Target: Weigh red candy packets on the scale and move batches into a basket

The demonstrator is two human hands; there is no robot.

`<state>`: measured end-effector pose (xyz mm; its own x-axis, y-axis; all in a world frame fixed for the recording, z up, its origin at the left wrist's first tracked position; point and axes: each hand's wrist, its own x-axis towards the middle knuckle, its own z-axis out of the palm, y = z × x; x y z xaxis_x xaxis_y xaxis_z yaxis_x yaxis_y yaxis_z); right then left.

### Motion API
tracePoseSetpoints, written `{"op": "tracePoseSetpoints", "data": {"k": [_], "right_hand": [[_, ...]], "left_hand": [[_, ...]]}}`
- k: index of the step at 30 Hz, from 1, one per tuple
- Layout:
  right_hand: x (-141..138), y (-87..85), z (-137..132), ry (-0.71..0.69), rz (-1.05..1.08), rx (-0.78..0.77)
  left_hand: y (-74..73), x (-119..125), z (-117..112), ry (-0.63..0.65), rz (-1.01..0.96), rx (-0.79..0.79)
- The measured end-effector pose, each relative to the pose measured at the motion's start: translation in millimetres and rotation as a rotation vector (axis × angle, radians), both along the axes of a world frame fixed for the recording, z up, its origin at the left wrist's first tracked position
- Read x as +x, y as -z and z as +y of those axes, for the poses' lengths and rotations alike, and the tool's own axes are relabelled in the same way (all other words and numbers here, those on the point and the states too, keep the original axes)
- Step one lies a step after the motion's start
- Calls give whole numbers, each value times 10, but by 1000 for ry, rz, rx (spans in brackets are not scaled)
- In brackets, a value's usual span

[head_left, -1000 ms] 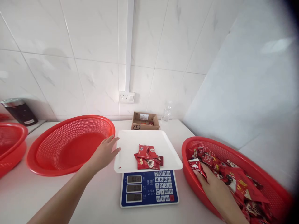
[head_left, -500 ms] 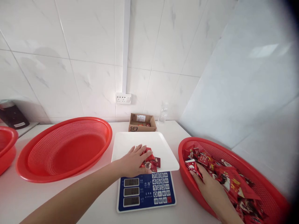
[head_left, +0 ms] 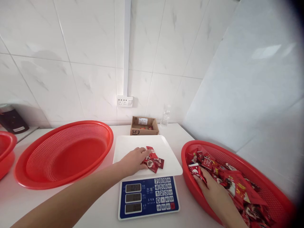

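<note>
On the white pan [head_left: 128, 142] of a digital scale lies a small pile of red snack packets [head_left: 154, 160]. My left hand [head_left: 135, 160] rests at the left side of this pile, its fingers curled onto the packets and partly hiding them. To the right, my right hand [head_left: 211, 190] reaches into a red oval basket [head_left: 273, 186] full of similar packets. Between its thumb and fingers is a red packet with a white end [head_left: 196, 171]. The scale's blue keypad panel [head_left: 149, 202] faces me, with three small displays on its left.
A red perforated basket [head_left: 45, 152] stands left of the scale, with part of another red tub [head_left: 7, 152] beyond it. Behind the scale are an open cardboard box [head_left: 144, 131] and a clear plastic bottle [head_left: 165, 117]. A dark container [head_left: 13, 118] stands far left.
My left hand has drawn back slightly to the left and its spread fingers have curled, uncovering more of the packets. The top display reads differently. My right hand has barely moved.
</note>
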<state>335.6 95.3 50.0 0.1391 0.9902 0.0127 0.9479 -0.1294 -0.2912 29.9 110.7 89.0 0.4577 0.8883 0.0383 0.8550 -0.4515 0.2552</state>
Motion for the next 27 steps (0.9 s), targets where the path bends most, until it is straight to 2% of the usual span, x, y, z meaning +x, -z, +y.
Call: {"op": "tracePoseSetpoints", "data": {"k": [6, 9, 12, 17, 19, 21, 24, 27], "right_hand": [[36, 45, 25, -4, -6, 47], [64, 82, 36, -19, 6, 81], [84, 107, 36, -38, 18, 118], [80, 91, 24, -40, 32, 67], [66, 72, 20, -37, 30, 37], [54, 57, 17, -29, 30, 15], [48, 47, 15, -27, 33, 6], [52, 49, 17, -28, 42, 9]], "left_hand": [[42, -137, -110, 48, 11, 58], [60, -285, -104, 8, 12, 130], [-39, -535, -85, -107, 12, 207], [-338, -1151, -131, -362, 39, 293], [-399, -1376, -159, -452, 56, 294], [-403, -1498, -173, -501, 72, 274], [-331, -1391, -160, -464, 80, 204], [-224, -964, -114, -257, 43, 92]]}}
